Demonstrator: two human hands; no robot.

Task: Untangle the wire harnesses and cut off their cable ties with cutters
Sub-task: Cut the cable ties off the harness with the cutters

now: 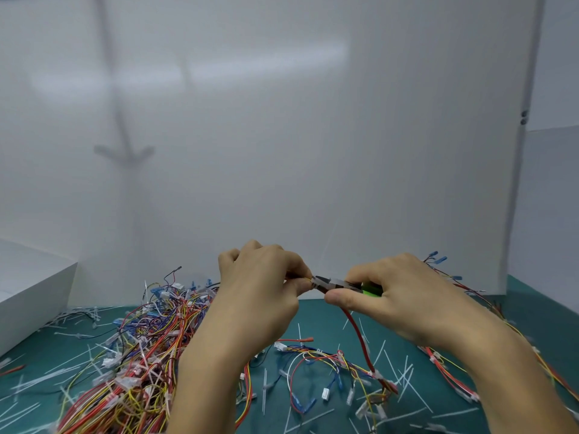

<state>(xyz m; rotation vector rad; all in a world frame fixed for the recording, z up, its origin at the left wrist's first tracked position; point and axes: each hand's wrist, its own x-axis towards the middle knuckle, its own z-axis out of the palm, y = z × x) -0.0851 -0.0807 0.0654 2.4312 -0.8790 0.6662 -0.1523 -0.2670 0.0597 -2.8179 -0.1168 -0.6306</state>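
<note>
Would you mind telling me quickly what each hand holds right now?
Left hand: closed, pinching a wire harness.
Right hand: closed, gripping the green-handled cutters.

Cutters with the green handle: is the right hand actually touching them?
Touching. The head view shows the right hand gripping the cutters, thumb and fingers curled round the green handle.

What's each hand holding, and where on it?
Right hand grips the cutters by their green handles; left hand pinches the wire harness at the cutter tips.
</note>
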